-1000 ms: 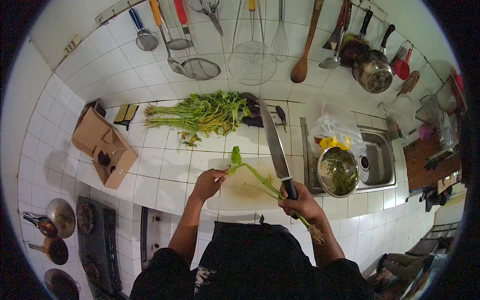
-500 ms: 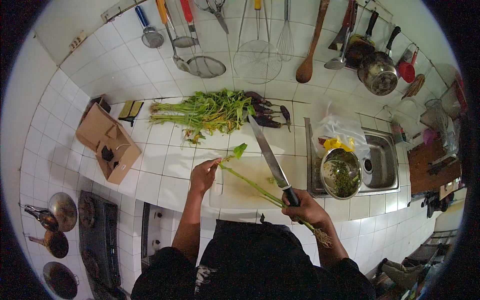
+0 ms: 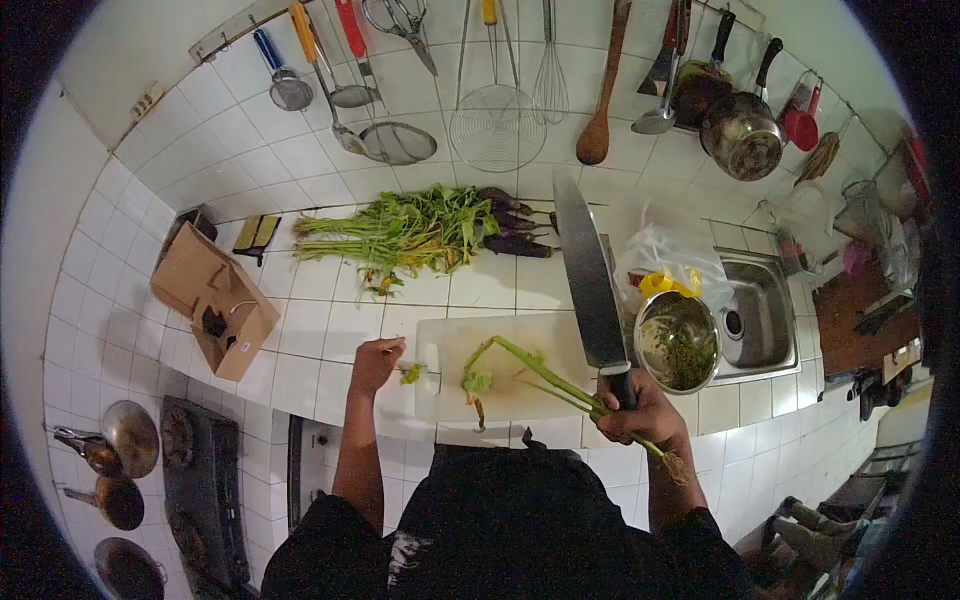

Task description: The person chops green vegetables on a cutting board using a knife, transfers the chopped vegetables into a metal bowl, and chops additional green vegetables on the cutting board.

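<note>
My right hand (image 3: 640, 408) is wrapped round the black handle of a large kitchen knife (image 3: 590, 275), blade pointing up and away. The same hand grips a rooted green vegetable stalk (image 3: 540, 372). Its bent, leafy top droops over the white cutting board (image 3: 435, 330), and its roots stick out below my hand. My left hand (image 3: 377, 365) is closed in a pinch left of the board, apart from the stalk. Just below its fingertips is a small yellow-green leaf piece (image 3: 411, 374); whether the fingers hold anything is unclear.
Behind the board lie bunched leafy greens (image 3: 400, 235) and dark purple eggplants (image 3: 515, 225). A metal bowl (image 3: 678, 342) with chopped greens stands by the sink (image 3: 760, 315), near a plastic bag (image 3: 675, 245). An open cardboard box (image 3: 215, 305) sits left. Utensils hang along the wall.
My left hand has come away from the stalk's tip, moving left and down. The stalk's top now droops onto the board. My right hand has shifted right, turning the knife blade more upright.
</note>
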The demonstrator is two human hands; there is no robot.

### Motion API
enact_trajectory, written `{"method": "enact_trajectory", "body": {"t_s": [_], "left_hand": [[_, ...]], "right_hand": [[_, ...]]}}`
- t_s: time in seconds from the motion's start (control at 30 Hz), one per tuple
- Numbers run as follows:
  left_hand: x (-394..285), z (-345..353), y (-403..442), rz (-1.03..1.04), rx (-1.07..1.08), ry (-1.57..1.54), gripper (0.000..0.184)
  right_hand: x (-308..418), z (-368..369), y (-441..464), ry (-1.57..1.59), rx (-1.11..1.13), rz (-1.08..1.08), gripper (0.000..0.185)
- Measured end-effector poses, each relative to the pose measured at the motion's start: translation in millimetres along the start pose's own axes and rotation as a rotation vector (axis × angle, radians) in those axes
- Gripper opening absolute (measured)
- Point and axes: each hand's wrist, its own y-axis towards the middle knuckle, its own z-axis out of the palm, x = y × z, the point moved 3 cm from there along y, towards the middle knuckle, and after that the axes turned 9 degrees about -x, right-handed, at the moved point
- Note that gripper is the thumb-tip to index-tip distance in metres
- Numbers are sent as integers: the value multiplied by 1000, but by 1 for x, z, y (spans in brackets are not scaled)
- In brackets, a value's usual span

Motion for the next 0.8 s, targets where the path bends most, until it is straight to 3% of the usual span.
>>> {"method": "enact_trajectory", "body": {"t_s": [0.03, 0.1, 0.13, 0.3, 0.37, 0.53, 0.63, 0.67, 0.7, 0.77, 0.8], "left_hand": [[7, 8, -3, 0, 1, 2, 27], [18, 26, -9, 188, -64, -86, 39], [-5, 19, -12, 222, 43, -8, 56], [-70, 17, -18, 219, 132, -95, 68], [-82, 14, -16, 247, 36, -267, 73], [-115, -9, -7, 214, -67, -282, 82], [-116, -14, -5, 203, 28, -374, 83], [-115, -11, -4, 195, 91, -465, 65], [-115, -9, -4, 196, 96, -464, 65], [-117, 7, -6, 111, 352, -858, 51], [-119, 18, -8, 8, 356, -924, 46]], "right_hand": [[1, 1, 1, 32, 14, -26, 32], [0, 3, 4, 89, 21, -37, 32], [1, 4, 6, 116, 55, -48, 31], [2, 12, 14, 190, 131, -74, 30], [1, 13, 16, 204, 82, -82, 34], [4, 16, 16, 255, 84, -63, 34], [1, 14, 15, 327, 91, -73, 33], [-1, 14, 15, 374, 92, -70, 32], [-2, 13, 15, 378, 89, -72, 32], [0, 14, 15, 402, 143, -97, 31], [-1, 13, 15, 404, 140, -97, 31]]}}
